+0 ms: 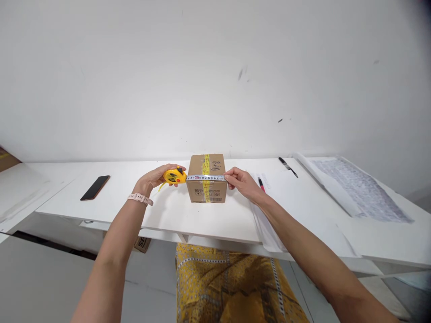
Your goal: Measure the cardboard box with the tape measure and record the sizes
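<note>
Measurement of the small brown cardboard box (197, 164) seemed to be the step in hand: the box sat toward the far side of the long white table (161, 211), between the two hands, and a pale, number-printed tape blade (215, 178) lay along its near top edge. At the left, the left hand (155, 174) had its fingers curled around a yellow tape-measure case (172, 176), close by the box's left side; the right hand (241, 180) had thumb and forefinger pinched together on the blade's end, at the box's right edge. The next move, by the look of it, called for a taut, level blade and steady hands, so that its marks could be read. Yellow packing tape (206, 159) ran over the shut box's top and down its near face, hiding whatever it contained.
</note>
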Motion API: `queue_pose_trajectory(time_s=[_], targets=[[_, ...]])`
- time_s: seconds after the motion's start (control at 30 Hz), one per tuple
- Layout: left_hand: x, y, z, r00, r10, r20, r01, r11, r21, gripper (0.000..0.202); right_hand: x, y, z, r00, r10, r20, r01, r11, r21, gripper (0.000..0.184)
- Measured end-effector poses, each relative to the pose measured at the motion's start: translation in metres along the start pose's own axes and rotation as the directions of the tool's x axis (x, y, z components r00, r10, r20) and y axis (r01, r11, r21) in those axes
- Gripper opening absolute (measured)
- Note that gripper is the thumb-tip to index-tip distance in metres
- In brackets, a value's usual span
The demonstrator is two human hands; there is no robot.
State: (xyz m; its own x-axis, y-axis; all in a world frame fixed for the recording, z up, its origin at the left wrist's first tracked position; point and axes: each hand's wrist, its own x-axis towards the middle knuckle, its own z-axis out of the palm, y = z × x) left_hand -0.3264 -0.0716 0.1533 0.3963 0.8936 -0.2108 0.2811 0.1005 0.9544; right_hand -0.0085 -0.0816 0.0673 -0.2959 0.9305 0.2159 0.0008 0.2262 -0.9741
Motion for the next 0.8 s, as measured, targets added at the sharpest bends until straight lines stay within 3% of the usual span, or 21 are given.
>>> queue_pose_trajectory(time_s=[0.1,0.2,0.33,0.43,0.5,0.6,0.7,0.8], targets=[[-0.010,0.008,0.002,0.999,0.042,0.007,-0.042,0.998,0.038,0.046,0.002,-0.014,-0.004,1.000,0.001,0.012,0.001,0.993,-0.122,0.021],[-0.031,0.027,0.010,0.992,0.032,0.124,-0.048,0.990,0.130,0.051,0.002,-0.046,-0.010,0.997,-0.058,0.058,0.072,0.958,-0.277,0.017],[-0.065,0.037,0.043,0.961,-0.026,0.275,-0.011,0.991,0.131,0.053,-0.003,-0.095,-0.012,0.961,-0.153,0.229,0.231,0.901,-0.367,0.016],[-0.085,0.023,0.070,0.959,-0.023,0.282,0.033,0.999,-0.028,0.047,-0.005,-0.106,-0.009,0.926,-0.194,0.325,0.301,0.899,-0.320,0.020],[-0.095,0.005,0.079,0.977,0.002,0.212,0.035,0.984,-0.174,0.049,-0.005,-0.095,-0.008,0.937,-0.241,0.254,0.304,0.919,-0.251,0.024],[-0.099,-0.028,0.081,0.995,0.092,-0.047,-0.102,0.944,-0.314,0.052,-0.007,-0.057,-0.012,0.961,-0.264,0.085,0.277,0.935,-0.222,0.038],[-0.087,-0.060,0.079,0.942,0.142,-0.305,-0.255,0.892,-0.373,0.046,-0.011,-0.009,-0.018,0.969,-0.238,0.073,0.249,0.914,-0.322,0.068],[-0.065,-0.083,0.084,0.929,0.082,-0.361,-0.251,0.858,-0.449,0.043,-0.013,0.026,-0.015,0.975,-0.196,0.109,0.223,0.898,-0.379,0.084]])
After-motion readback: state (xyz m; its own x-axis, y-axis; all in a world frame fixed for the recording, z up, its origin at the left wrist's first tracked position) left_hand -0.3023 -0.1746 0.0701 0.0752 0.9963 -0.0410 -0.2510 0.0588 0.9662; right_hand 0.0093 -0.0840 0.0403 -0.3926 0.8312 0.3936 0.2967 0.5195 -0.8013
